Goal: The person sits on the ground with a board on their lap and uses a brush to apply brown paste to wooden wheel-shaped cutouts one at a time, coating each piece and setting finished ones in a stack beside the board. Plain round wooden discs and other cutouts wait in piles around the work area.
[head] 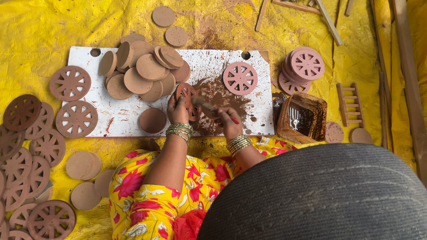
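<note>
Left hand [178, 109] pinching a spoked brown wheel disc [187, 94] by its rim, propped on edge over the paint-spattered white board [127, 116]; right hand [229, 121] clenched round a brush [204, 105] against it. Probably light, stiff, thin-spoked, wet and slippery with paint: best gripped at the rim

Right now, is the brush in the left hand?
No: the brush is in the right hand, while the left hand holds a spoked wheel disc upright on the white board.
</note>
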